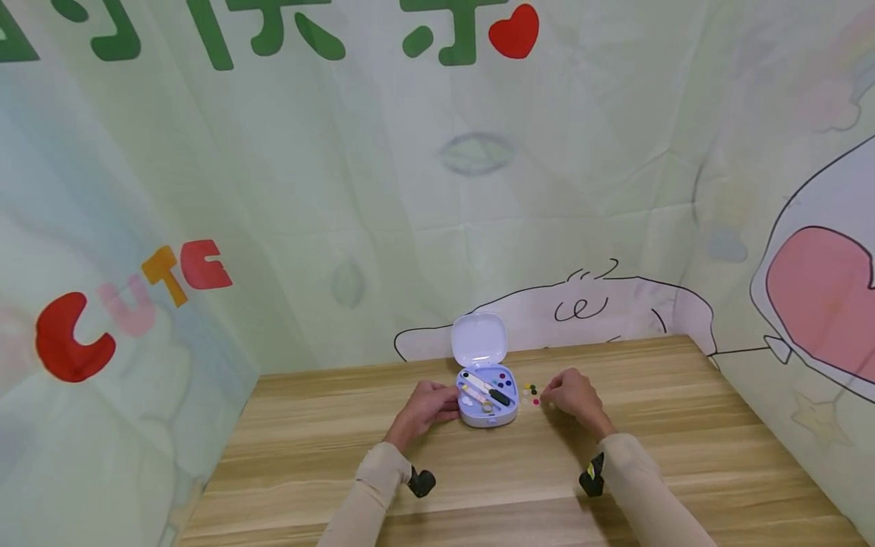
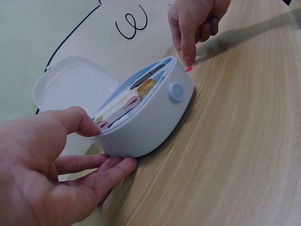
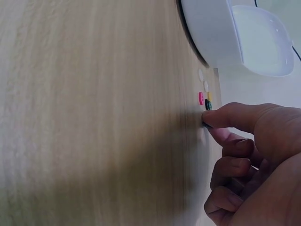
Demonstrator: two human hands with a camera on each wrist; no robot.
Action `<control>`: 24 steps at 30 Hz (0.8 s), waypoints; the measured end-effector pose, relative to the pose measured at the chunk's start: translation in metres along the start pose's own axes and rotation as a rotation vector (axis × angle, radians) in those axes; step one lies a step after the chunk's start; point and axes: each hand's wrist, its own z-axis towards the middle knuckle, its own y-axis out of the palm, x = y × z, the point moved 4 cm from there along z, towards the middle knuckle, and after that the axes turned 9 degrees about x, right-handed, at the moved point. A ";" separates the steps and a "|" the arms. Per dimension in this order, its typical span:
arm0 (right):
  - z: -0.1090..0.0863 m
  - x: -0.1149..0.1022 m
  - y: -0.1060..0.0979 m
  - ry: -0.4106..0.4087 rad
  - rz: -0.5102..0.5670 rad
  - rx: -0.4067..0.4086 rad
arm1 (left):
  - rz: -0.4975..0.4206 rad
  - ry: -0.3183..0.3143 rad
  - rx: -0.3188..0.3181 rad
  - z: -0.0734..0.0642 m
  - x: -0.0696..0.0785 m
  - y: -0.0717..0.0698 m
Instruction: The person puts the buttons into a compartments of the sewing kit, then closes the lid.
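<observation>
A white sewing kit box (image 1: pixel 487 418) stands on the table with its lid (image 1: pixel 480 339) raised. My left hand (image 1: pixel 427 406) grips its left side, thumb at the rim and fingers against the base. Inside lie a rolled tape measure (image 2: pixel 131 100), a gold thimble (image 2: pixel 145 86), a dark-handled tool (image 1: pixel 499 396) and several small buttons (image 1: pixel 502 377). To the right of the box, my right hand (image 1: pixel 574 395) pinches a small dark button (image 3: pixel 206 125) between thumb and forefinger, close to the tabletop. Beside its fingertips lie a pink button (image 3: pixel 201 98), a green one (image 3: pixel 208 104) and whitish ones (image 3: pixel 206 86).
The wooden table (image 1: pixel 328 448) meets a printed cloth backdrop (image 1: pixel 355 228) along its far edge, just behind the raised lid. Cloth also hangs on the left and right sides. Black camera mounts (image 1: pixel 421 482) sit at both wrists.
</observation>
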 end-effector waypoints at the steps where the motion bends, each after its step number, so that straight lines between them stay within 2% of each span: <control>1: 0.000 0.000 0.000 0.003 0.005 -0.005 | -0.001 -0.001 0.000 0.000 0.000 0.000; 7: 0.002 0.002 -0.002 0.001 0.031 0.008 | 0.002 0.000 -0.005 0.000 0.001 0.000; 12: 0.005 0.001 -0.004 -0.003 0.116 0.007 | 0.006 0.005 -0.006 -0.001 0.002 0.000; 19: 0.007 -0.010 -0.005 -0.013 0.216 -0.015 | -0.001 -0.001 0.003 -0.001 0.002 0.001; 24: 0.006 -0.016 -0.004 0.019 0.244 -0.036 | 0.006 -0.007 0.011 0.000 0.000 0.000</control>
